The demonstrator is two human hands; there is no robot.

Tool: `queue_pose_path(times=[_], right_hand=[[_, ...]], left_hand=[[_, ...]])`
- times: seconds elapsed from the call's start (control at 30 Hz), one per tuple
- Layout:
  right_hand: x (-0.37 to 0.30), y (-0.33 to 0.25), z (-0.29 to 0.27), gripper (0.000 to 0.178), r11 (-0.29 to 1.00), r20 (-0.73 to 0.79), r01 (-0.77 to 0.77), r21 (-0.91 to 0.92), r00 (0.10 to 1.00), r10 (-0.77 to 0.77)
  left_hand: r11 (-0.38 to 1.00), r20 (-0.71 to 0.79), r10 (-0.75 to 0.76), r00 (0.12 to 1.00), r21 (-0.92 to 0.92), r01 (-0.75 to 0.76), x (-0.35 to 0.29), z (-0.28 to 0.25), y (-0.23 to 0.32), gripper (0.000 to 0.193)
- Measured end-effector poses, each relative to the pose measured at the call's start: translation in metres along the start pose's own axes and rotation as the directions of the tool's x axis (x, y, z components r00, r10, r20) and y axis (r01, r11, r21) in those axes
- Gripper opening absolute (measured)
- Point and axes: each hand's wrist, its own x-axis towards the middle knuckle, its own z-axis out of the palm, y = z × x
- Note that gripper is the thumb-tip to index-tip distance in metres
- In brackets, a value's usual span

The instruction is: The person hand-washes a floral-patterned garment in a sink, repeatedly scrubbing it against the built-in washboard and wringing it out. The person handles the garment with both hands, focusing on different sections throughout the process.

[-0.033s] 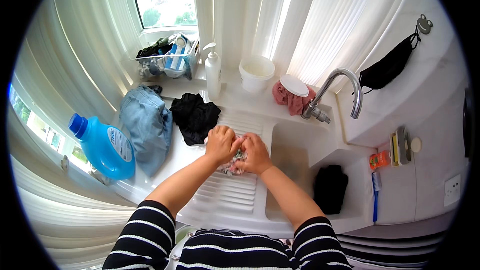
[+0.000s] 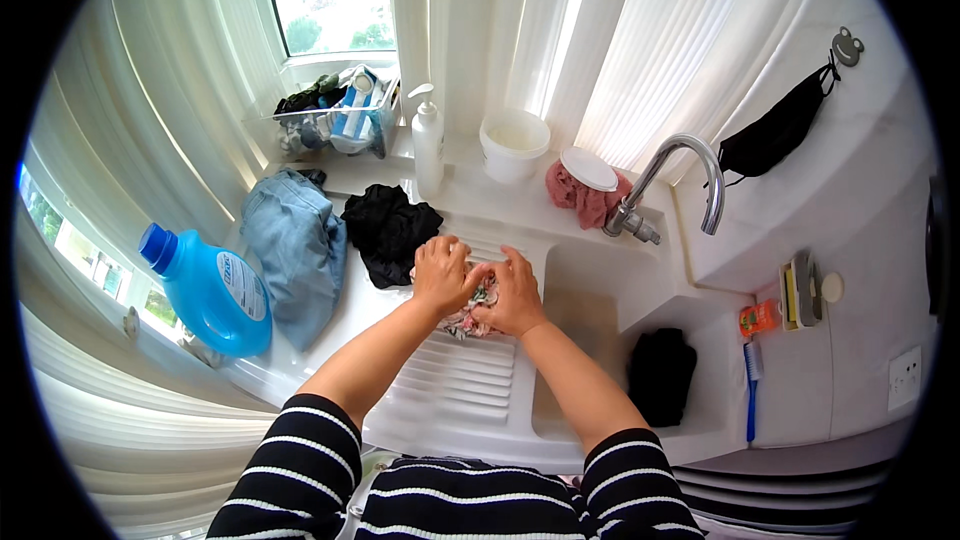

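A crumpled floral cloth, white with pink and green, lies bunched on the ribbed washboard of the white sink. My left hand is curled over its left side, and my right hand cups the right side, its index finger lifted away from the thumb. Part of the cloth shows between the two thumbs; the rest is hidden under my palms. Just beyond my left hand sits a black garment. Light blue denim lies to the left of that.
At far left stands a blue detergent bottle. Along the back are a pump bottle, a white tub, a pink cloth and the tap. Black fabric rests in the basin, with a blue brush to its right.
My hands have loosened and moved slightly apart and away from me. More of the floral cloth shows between them.
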Motion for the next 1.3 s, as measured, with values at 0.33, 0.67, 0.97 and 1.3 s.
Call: queue_pose_path(times=[0.33,0.67,0.97,1.3], right_hand=[[-0.105,-0.025,-0.024,0.047,0.904,0.008,0.424,0.057,0.905,-0.425],[-0.042,-0.001,-0.016,0.058,0.996,0.108,0.027,0.089,0.994,-0.037],[-0.03,0.008,0.001,0.044,0.967,0.016,0.248,-0.063,0.969,-0.248],[-0.053,-0.002,-0.021,0.045,0.99,-0.023,0.071,0.12,0.997,-0.069]], left_hand=[[0.918,0.091,0.286,0.954,-0.312,-0.246,-0.086,-0.061,0.045,0.025],[0.97,0.208,-0.011,0.978,-0.237,0.061,-0.034,-0.023,0.016,0.04],[0.993,0.06,0.068,0.996,-0.099,-0.062,-0.042,-0.004,0.013,0.026],[0.738,0.076,-0.349,0.934,-0.592,0.324,-0.06,-0.002,-0.028,0.034]])
